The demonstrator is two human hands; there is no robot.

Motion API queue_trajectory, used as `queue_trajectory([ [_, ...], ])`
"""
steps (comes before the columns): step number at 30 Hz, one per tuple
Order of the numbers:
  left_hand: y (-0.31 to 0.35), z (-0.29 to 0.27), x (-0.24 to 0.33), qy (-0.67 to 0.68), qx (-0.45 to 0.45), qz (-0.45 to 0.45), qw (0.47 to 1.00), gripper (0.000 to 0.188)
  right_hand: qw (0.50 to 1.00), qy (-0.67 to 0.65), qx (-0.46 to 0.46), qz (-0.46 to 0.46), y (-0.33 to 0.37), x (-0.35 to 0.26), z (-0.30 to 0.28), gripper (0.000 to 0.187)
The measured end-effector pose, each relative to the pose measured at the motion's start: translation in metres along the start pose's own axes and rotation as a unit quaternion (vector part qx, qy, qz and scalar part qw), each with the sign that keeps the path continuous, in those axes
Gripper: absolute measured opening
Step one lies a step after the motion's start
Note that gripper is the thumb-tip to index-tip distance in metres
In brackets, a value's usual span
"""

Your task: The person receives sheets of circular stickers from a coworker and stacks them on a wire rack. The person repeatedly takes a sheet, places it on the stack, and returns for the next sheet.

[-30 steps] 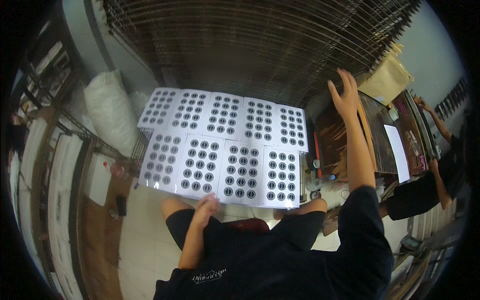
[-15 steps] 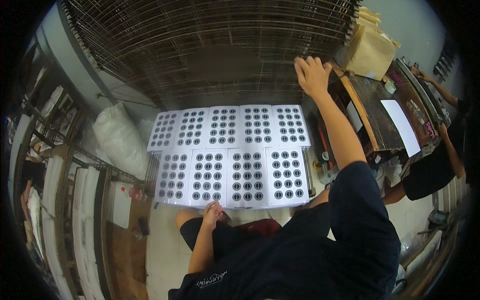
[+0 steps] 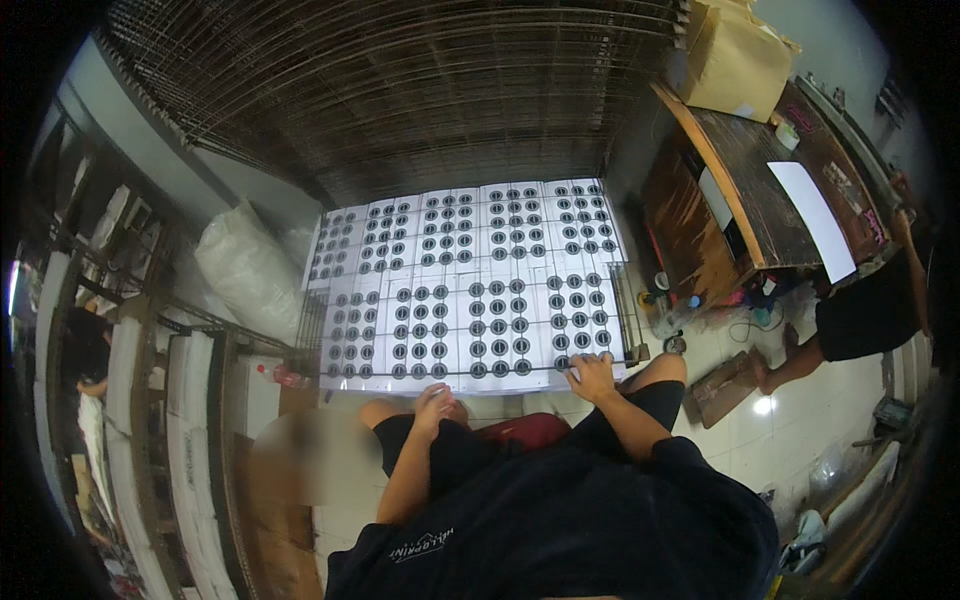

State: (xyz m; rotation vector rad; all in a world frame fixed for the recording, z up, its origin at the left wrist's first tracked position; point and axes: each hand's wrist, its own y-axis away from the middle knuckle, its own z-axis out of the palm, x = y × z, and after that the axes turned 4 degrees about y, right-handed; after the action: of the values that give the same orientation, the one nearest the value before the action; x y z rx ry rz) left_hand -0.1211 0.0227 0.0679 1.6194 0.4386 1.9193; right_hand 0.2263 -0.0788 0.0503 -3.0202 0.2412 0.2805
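Right hand (image 3: 592, 375) at 5 o'clock, fingers spread on the near edge of white sheets printed with black round labels (image 3: 470, 290), left hand (image 3: 434, 405) loosely curled on the knee, apparently empty

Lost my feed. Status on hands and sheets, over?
Right hand on the rack's near edge, by the sheets. Left hand on the knee, empty. Nothing on the sheets.

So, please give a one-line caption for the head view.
Seated person, right hand on the near edge of white sheets printed with dark circles, left hand on knee.
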Motion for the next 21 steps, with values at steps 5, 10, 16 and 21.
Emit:
queue_trajectory([
  [5, -0.002, -0.004, -0.002, 0.019, -0.044, 0.028, 0.998, 0.030, 1.000, 0.001, -0.025, -0.017, 0.009, 0.007, 0.010, 0.029],
  [10, -0.008, -0.005, -0.008, -0.028, 0.018, 0.016, 0.999, 0.028, 0.982, -0.120, 0.110, 0.092, 0.014, 0.044, -0.032, 0.026],
  [16, -0.020, 0.001, -0.022, -0.122, 0.006, 0.036, 0.992, 0.031, 0.761, -0.335, 0.433, 0.347, 0.020, 0.199, -0.074, 0.022],
  [21, -0.020, 0.006, -0.027, -0.204, -0.027, 0.081, 0.975, 0.031, 0.552, -0.451, 0.607, 0.351, 0.037, 0.297, -0.175, 0.025],
])
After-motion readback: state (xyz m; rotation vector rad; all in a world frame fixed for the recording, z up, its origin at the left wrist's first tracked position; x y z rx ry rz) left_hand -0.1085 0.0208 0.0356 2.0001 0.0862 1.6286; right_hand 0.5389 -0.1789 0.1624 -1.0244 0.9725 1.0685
